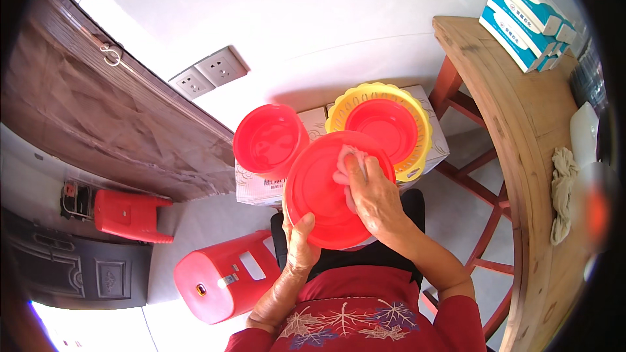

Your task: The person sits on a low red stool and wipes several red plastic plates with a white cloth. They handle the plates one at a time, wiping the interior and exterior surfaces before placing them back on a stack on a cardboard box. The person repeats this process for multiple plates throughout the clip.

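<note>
A round red plastic basin [316, 186] is held tilted in front of me. My left hand [302, 244] grips its lower left rim, with the thumb over the edge. Inside, against the basin's right side, my right hand [375, 199] presses a bunched pale pink cloth [345, 156]; its fingers are closed round it. Just beyond, on the left, stands a deep red tub [267, 137] with what looks like water in it. To the right, a yellow scalloped basket [338, 112] holds another red basin [385, 124], partly hidden behind the one in my hands.
Cardboard boxes [254, 189] carry the tub and basket by the wall. At right runs a wooden table [502, 111] with tissue boxes [521, 19] and a crumpled cloth [562, 195]. One red stool [208, 283] lies at my left, another [124, 212] farther off. A brown curtain [117, 111] hangs at left.
</note>
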{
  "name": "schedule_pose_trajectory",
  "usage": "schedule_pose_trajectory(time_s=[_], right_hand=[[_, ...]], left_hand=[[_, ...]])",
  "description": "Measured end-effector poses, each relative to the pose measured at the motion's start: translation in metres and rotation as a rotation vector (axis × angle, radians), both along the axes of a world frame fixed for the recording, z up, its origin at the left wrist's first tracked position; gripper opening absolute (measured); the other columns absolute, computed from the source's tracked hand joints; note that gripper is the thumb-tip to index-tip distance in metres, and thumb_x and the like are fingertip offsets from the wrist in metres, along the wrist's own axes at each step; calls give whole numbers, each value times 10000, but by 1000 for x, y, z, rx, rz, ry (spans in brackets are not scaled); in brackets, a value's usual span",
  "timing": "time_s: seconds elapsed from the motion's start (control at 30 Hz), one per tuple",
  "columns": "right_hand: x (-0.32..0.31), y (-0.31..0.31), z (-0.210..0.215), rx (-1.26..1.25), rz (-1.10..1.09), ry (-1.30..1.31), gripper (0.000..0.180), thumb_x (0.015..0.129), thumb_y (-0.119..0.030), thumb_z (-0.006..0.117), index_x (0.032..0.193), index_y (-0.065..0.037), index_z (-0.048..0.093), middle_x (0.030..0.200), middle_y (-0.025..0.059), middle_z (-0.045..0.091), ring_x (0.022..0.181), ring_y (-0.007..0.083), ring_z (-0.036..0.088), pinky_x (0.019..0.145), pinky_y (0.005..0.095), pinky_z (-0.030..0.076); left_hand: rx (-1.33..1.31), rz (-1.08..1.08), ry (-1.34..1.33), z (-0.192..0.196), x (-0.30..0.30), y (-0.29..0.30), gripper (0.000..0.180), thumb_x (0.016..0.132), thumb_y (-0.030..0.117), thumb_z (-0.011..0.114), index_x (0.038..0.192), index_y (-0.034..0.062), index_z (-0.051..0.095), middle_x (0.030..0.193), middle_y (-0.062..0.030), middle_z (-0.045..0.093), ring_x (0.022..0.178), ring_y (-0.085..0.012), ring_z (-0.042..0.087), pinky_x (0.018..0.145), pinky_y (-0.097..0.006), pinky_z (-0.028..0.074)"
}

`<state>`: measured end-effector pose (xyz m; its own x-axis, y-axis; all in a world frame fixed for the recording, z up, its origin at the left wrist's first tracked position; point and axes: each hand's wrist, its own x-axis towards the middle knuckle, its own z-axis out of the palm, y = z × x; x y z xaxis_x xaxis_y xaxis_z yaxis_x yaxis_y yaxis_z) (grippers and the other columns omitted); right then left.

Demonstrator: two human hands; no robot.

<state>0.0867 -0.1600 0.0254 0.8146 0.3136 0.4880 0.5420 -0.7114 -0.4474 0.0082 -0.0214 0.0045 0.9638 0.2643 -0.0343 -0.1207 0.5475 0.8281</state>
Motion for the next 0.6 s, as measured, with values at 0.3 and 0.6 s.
schedule_pose_trajectory(time_s=[0.3, 0.6], right_hand=[[-15, 28, 9, 350, 379, 215, 626, 709, 37, 670, 1290, -8, 444, 1094, 213, 471, 956, 381, 583, 728, 399, 533], [-26, -7, 6, 164, 770, 238, 421, 749, -179, 692, 1143, -91, 574, 1004, 122, 490, 946, 310, 540, 758, 423, 466]], left_hand=[[20, -33, 54, -14, -4, 2, 633, 877, 334, 571, 1389, 23, 365, 1337, -123, 501, 1228, -255, 492, 1037, -407, 395], [168, 58, 20, 12, 1, 8, 643, 829, 355, 617, 1327, -6, 429, 1235, -142, 552, 1104, -256, 560, 949, -395, 454]])
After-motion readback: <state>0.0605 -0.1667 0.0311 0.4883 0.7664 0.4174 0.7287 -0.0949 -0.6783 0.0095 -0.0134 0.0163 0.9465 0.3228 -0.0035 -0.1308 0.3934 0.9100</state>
